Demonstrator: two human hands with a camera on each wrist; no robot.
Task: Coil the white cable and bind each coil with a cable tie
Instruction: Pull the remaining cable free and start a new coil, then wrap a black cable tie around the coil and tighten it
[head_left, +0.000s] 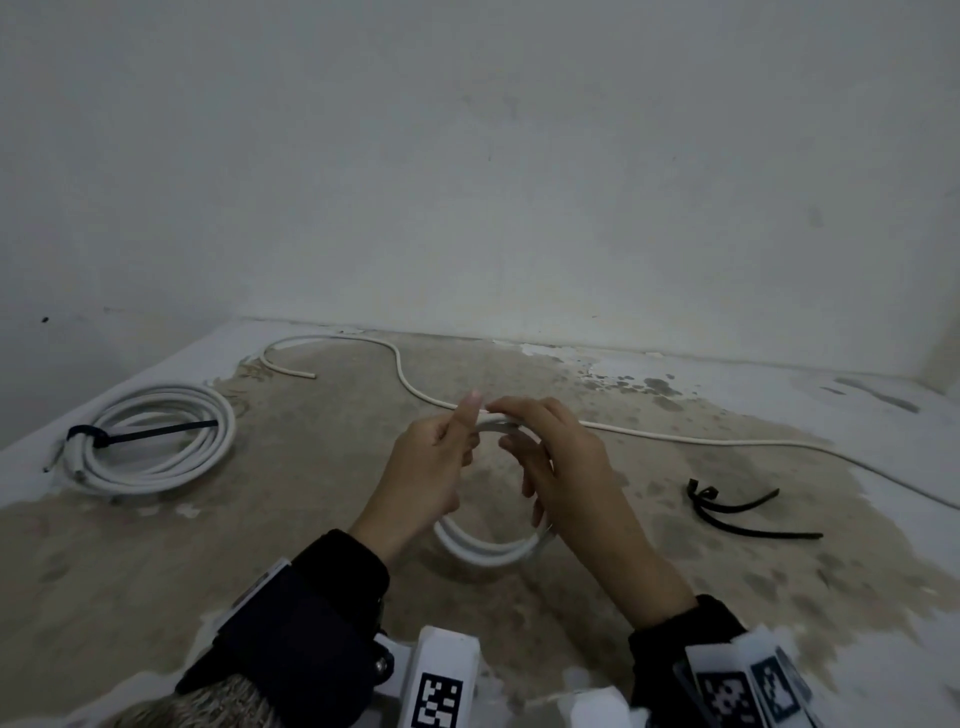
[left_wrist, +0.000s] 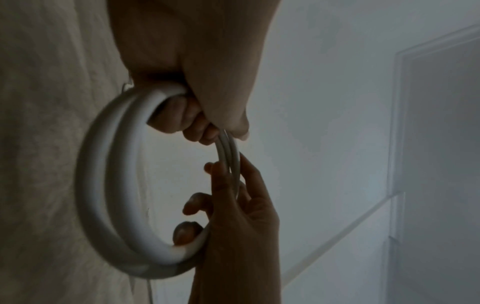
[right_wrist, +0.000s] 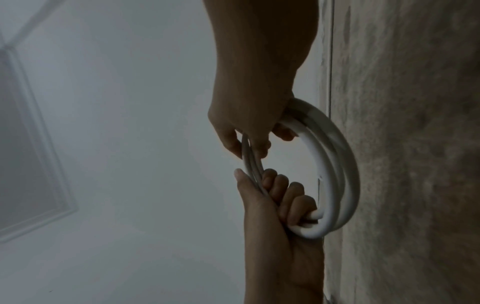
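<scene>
A small coil of white cable (head_left: 488, 553) is held upright above the surface between both hands. My left hand (head_left: 464, 434) grips its left side with fingers curled round the strands and the thumb pointing up; the left wrist view shows that grip (left_wrist: 197, 123) on the coil (left_wrist: 103, 195). My right hand (head_left: 540, 457) holds the right side, pinching the strands (right_wrist: 249, 144) near the top of the coil (right_wrist: 345, 174). The rest of the cable (head_left: 675, 439) trails loose across the surface behind the hands.
A finished coil (head_left: 156, 480) bound with a black cable tie (head_left: 150, 431) lies at the left. Loose black cable ties (head_left: 743, 512) lie at the right. A pale wall (head_left: 467, 182) rises at the back, close behind the loose cable.
</scene>
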